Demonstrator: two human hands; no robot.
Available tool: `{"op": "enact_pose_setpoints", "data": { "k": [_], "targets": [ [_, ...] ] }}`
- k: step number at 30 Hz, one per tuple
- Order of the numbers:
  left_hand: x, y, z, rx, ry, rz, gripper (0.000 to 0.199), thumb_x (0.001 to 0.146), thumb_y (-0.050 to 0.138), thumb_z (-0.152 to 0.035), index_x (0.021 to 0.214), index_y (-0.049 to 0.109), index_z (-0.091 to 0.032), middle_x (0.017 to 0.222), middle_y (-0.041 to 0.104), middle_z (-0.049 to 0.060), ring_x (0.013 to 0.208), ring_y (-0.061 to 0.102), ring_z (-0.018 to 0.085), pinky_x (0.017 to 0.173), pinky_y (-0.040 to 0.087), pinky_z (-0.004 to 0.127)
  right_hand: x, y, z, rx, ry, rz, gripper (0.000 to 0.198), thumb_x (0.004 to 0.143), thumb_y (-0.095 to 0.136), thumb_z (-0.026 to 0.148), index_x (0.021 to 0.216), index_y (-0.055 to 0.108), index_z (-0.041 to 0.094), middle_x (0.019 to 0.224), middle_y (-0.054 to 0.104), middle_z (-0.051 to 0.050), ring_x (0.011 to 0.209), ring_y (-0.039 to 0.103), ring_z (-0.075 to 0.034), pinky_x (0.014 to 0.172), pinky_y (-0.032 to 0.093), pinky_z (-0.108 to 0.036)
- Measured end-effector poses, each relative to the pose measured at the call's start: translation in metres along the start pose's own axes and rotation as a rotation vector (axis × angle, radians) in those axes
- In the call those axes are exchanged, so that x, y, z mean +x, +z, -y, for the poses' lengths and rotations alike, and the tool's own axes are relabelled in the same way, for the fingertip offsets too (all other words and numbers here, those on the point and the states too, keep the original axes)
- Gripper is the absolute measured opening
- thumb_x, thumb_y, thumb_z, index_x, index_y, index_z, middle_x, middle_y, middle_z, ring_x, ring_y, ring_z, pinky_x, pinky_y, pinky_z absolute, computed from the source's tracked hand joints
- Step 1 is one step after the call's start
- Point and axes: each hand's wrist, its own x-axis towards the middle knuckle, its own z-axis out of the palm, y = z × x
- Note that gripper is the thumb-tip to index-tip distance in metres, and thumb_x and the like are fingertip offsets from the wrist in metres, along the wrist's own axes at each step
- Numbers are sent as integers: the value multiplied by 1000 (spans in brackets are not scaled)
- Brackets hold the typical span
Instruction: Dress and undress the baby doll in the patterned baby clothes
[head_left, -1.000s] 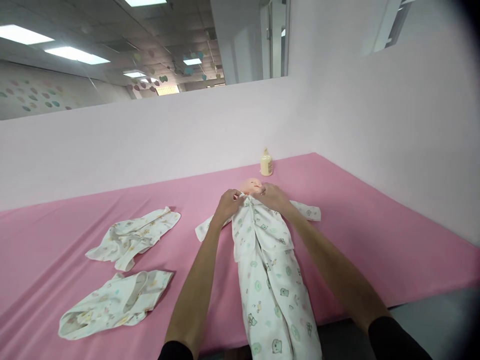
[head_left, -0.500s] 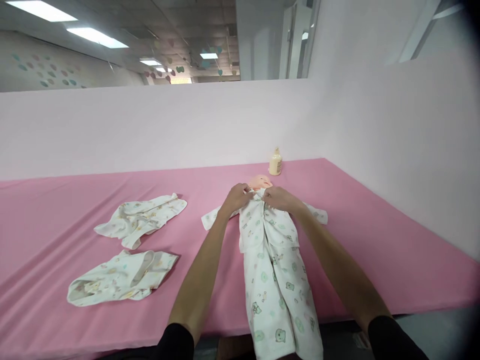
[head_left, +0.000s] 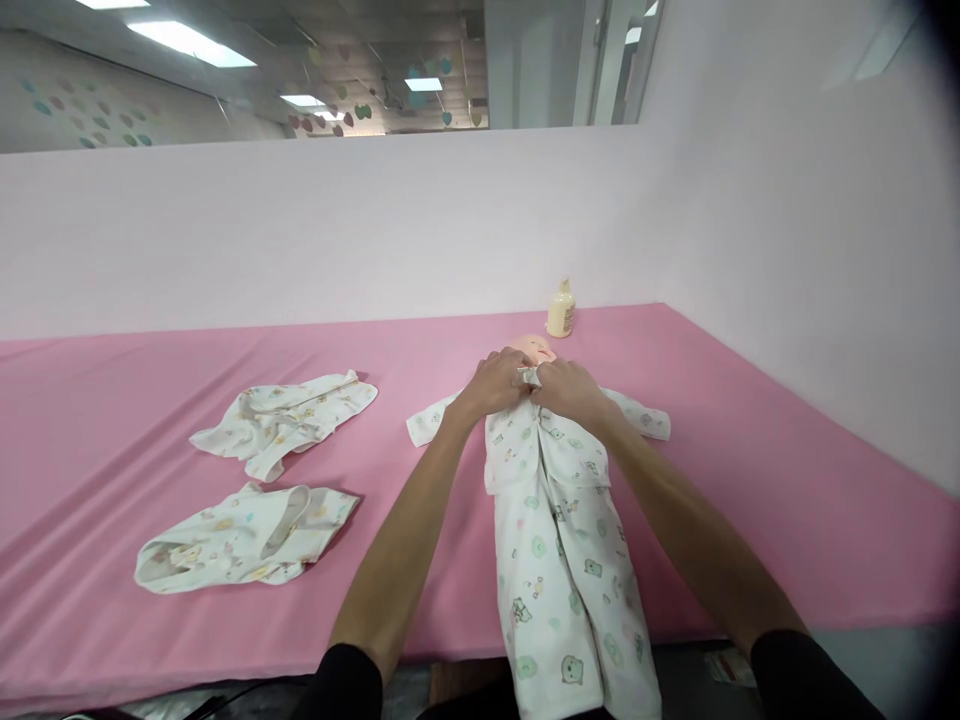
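A baby doll lies on its back on the pink sheet; only its head [head_left: 534, 348] shows beyond my hands. It wears a white long-sleeved baby top [head_left: 512, 455] with green prints, sleeves spread to both sides. Matching white trousers [head_left: 551, 590] run down over the table's near edge. At the neckline my left hand [head_left: 496, 383] has its fingers closed on the top's collar. My right hand [head_left: 570, 392] pinches the collar close beside it, the two hands almost touching. My fingers hide whatever fastening is there.
On the pink sheet [head_left: 420, 350] to the left lie two crumpled white printed baby garments, an upper one [head_left: 281, 420] and a lower one [head_left: 225, 540]. A cream pump bottle [head_left: 561, 312] stands at the back near the white wall [head_left: 315, 240].
Both hands have come closer together at the collar, and the left fingers now cover more of the neckline. My view has tipped slightly downward. The other garments and the bottle stay put.
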Motion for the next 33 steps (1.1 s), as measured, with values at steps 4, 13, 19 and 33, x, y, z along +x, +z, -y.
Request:
{"op": "enact_pose_setpoints", "data": {
  "k": [4,13,19,33],
  "targets": [
    [-2,-5,-8,12,40,84,24,82,52,-19,102,64,-23,122,64,5,117,54,28,99,38,42,-3,-7,-8,123,21,-28,13,78,56,19,67,50,17,76,62,-10,77,61,-22,59,29,-30],
    [-1,-6,-12,2,145,44,22,87,54,-37,74,58,-19,92,65,5,91,58,23,77,42,33,-6,-25,-44,945,94,218,11,73,63,18,64,57,16,69,67,-7,68,66,-18,63,53,-27],
    [-1,-6,-9,-20,187,42,11,80,53,-21,70,57,-19,86,62,5,87,59,22,78,44,33,-5,-20,-46,851,0,231,12,72,62,17,63,53,18,67,64,-2,70,65,-17,65,50,-25],
    [-7,-24,6,-84,-25,-51,13,84,56,-30,81,62,-19,94,65,5,89,59,20,75,45,30,-16,-34,-45,526,233,-80,6,78,57,22,80,52,19,78,61,-2,64,50,-13,56,31,-26]
  ]
}}
